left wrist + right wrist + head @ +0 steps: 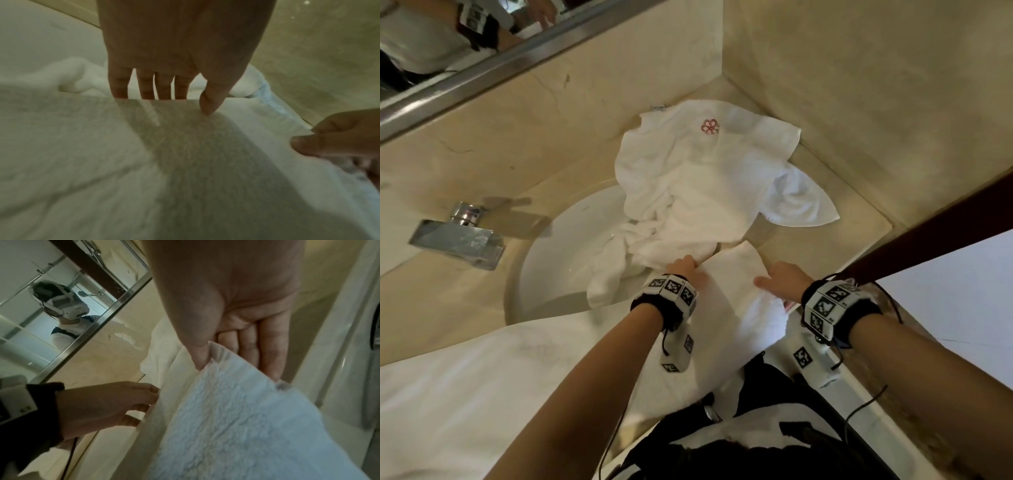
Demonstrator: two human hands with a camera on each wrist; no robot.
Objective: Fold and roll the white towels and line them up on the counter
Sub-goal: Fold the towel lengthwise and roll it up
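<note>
A white towel [736, 274] is stretched between both hands over the counter's front edge, its lower part hanging towards me. My left hand [688, 265] pinches its top edge, thumb in front and fingers behind, which shows plainly in the left wrist view [185, 100]. My right hand [767, 279] pinches the other top corner between thumb and fingers [226, 360]. The towel fills the lower part of both wrist views [185, 162] [236, 418]. A crumpled pile of white towels [705, 181] with a red logo [709, 126] lies just beyond the hands.
The pile spills into the round white sink [558, 260] at the left. A chrome faucet [458, 236] juts over the basin. The beige counter [825, 192] ends at a corner wall on the right. A mirror [431, 41] hangs behind. More white cloth [482, 377] lies at lower left.
</note>
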